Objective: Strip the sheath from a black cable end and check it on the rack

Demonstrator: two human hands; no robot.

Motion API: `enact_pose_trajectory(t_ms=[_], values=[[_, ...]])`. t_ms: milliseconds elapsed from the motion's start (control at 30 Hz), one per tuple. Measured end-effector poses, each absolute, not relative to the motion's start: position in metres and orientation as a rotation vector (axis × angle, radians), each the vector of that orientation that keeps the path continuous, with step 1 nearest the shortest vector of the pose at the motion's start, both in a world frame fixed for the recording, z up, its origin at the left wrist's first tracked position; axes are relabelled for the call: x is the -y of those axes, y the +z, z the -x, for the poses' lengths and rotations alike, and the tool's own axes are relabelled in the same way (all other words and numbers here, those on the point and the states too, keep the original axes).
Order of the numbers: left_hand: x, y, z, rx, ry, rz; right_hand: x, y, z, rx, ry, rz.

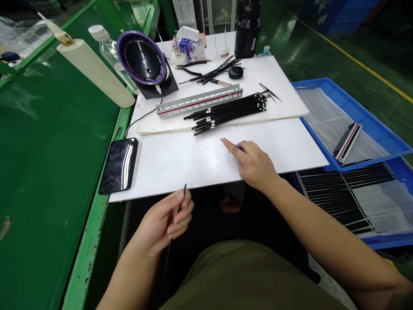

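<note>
Left hand pinches one thin black strip below the white board; right hand grips a blue-handled tool on it, near the strip pile; progress can't be judged

Glossy phone; matt white board, probably plastic.

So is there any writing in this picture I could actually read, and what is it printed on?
Black bottle: white lettering low on its side, too blurred and tilted to read for certain.
Small blue and white packet: print is there, too small to read.
White glue bottle: a label, unreadable.
Grey slotted rail with its red stripe: no lettering visible.
Phone: dark screen, no text.
</note>
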State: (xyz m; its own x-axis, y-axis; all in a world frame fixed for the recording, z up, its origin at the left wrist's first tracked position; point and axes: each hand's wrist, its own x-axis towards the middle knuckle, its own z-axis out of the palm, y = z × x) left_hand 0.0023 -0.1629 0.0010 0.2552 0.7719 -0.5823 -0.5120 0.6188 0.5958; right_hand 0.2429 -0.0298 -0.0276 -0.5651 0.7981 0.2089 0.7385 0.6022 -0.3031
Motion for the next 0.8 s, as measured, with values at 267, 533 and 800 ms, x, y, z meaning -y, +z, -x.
enact_pose_trajectory(t_ms=[267,533,800], values=[[0.161,-0.012,-0.007,-1.188,0.875,-0.396,0.056,-0.013,-0.235,2.332,0.691,1.128],[0.162,-0.022,-0.005,-1.333,0.83,-0.48,0.092,0.006,-0.213,2.701,1.179,1.064],[0.163,-0.028,-0.009,-1.305,0.849,-0.486,0.091,0.0,-0.201,2.846,1.005,0.997]])
